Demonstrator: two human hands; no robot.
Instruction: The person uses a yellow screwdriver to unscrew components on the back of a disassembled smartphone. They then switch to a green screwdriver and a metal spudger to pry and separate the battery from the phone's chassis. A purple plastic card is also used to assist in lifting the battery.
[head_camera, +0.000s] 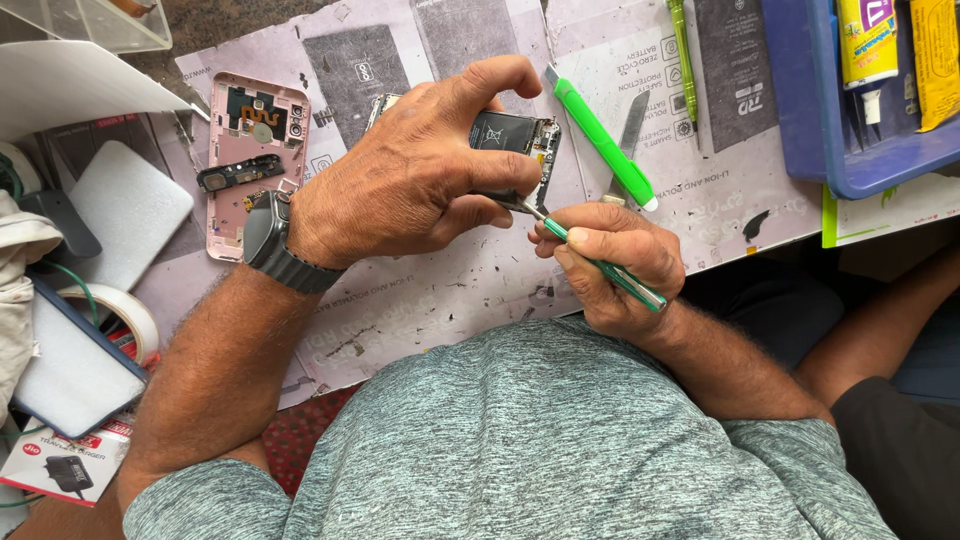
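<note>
Head view shows my left hand (400, 180) closed around an opened phone body (515, 140), thumb along its near edge and fingers curled over the far side, holding it just above the paper-covered bench (440, 290) near frame centre. My right hand (615, 265), at five o'clock from the phone, is closed in a pen grip on a thin green-handled tool (610, 272), its metal tip touching the phone's lower edge beneath the dark battery. I judge the phone light, rigid and fragile: exposed boards and battery should not be pressed, so hold is best taken on the side frame, as now. The tool is slim and likely slippery; grip near the tip gives control. At nine o'clock lies a pink back cover (255, 165), inside face up. A green utility knife (600, 140) rests at two o'clock, a blue tray (800, 110) beyond it. A tape roll (135, 320) sits at eight o'clock. Another person's arm (880, 330) enters at four o'clock.
</note>
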